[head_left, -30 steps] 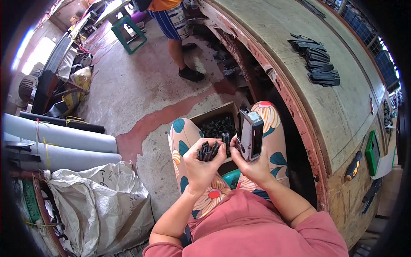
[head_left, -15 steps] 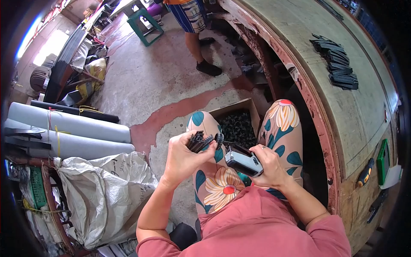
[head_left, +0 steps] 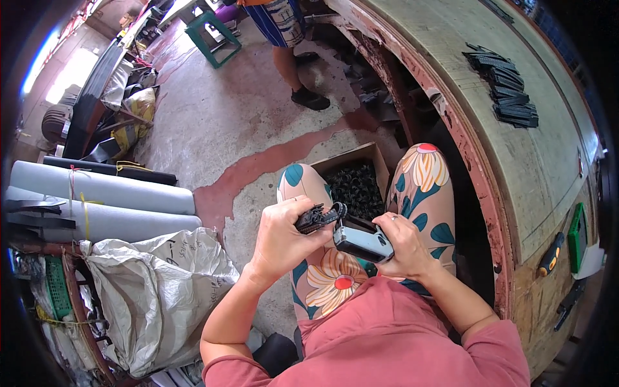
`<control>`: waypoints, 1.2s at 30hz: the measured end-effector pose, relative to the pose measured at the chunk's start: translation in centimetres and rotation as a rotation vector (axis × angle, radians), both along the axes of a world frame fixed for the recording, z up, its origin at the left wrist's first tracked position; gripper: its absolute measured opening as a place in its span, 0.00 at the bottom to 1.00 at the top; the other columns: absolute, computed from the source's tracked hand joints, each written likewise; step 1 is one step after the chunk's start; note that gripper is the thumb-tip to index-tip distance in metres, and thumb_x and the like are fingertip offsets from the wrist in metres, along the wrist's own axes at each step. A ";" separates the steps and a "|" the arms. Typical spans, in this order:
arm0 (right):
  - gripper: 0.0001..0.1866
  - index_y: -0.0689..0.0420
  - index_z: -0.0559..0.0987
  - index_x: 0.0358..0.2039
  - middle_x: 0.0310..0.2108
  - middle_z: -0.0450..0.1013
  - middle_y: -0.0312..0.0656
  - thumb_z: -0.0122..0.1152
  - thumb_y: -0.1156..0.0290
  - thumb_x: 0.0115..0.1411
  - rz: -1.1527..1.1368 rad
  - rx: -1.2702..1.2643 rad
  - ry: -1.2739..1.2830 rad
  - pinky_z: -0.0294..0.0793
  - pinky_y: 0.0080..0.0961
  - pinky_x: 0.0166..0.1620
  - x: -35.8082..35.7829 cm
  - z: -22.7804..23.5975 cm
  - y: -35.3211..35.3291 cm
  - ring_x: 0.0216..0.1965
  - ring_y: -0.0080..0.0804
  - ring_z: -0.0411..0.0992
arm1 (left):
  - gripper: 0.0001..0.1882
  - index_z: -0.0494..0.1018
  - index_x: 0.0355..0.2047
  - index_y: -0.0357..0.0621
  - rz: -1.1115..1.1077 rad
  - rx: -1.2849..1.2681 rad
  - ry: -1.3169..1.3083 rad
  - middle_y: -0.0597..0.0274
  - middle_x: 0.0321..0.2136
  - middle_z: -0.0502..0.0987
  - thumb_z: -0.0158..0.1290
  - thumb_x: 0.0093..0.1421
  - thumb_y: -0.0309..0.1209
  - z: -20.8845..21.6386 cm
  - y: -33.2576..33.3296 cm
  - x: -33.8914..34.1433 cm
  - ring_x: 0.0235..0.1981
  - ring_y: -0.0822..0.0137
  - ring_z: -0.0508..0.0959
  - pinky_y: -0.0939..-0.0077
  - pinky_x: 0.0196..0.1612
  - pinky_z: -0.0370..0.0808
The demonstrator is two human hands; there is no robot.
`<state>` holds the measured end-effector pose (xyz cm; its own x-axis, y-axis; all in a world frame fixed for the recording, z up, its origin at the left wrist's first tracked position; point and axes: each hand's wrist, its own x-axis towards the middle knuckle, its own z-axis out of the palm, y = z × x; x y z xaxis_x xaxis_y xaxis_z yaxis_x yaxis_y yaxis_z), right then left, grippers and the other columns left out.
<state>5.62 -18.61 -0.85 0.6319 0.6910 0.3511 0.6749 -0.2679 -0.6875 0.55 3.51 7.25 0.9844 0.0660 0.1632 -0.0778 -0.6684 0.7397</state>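
In my left hand [head_left: 276,240] is a bunch of short black stitched strips [head_left: 312,221], pinched between thumb and fingers above my left knee. One strip bends up into a small loop [head_left: 338,209] at the front end of a grey and black stapler [head_left: 363,241]. My right hand [head_left: 406,246] is wrapped round the stapler's rear part, over my lap. Whether the loop lies inside the jaws cannot be made out. Just beyond my hands, between my knees, a cardboard box [head_left: 382,166] holds many black looped pieces [head_left: 356,186].
On the wooden table [head_left: 445,39] to my right lie stacked black strips [head_left: 506,90], an orange-handled tool [head_left: 551,255] and a green-framed object [head_left: 577,237]. Grey rolls [head_left: 103,187] and a white sack [head_left: 158,284] are at left. A person [head_left: 287,58] stands ahead near a green stool [head_left: 213,39].
A strip has been curled into a loop, and my left hand has brought it against the stapler's front end. The strips in my left hand have turned a little. The view has shifted slightly.
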 end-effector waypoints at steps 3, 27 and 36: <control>0.28 0.64 0.68 0.36 0.30 0.69 0.51 0.65 0.72 0.29 -0.007 -0.001 0.002 0.69 0.37 0.38 0.1 0.0 0.0 0.34 0.50 0.70 | 0.10 0.74 0.24 0.35 -0.017 0.026 -0.006 0.56 0.19 0.74 0.62 0.43 0.26 0.2 0.0 0.0 0.19 0.72 0.73 0.78 0.26 0.70; 0.12 0.64 0.76 0.30 0.22 0.73 0.37 0.66 0.69 0.49 0.063 0.476 1.140 0.70 0.20 0.28 -3.1 2.2 0.6 0.24 0.20 0.70 | 0.19 0.70 0.48 0.51 0.578 -1.551 0.717 0.62 0.40 0.76 0.42 0.64 0.47 -8.8 -10.7 -1.9 0.38 0.67 0.77 0.71 0.41 0.76; 0.14 0.64 0.76 0.33 0.28 0.75 0.39 0.66 0.70 0.48 -0.014 0.445 0.950 0.71 0.21 0.34 -3.4 3.5 1.5 0.29 0.22 0.71 | 0.19 0.73 0.41 0.47 0.512 -1.857 0.626 0.65 0.34 0.77 0.43 0.63 0.47 -20.2 -12.7 -3.9 0.33 0.66 0.76 0.71 0.35 0.74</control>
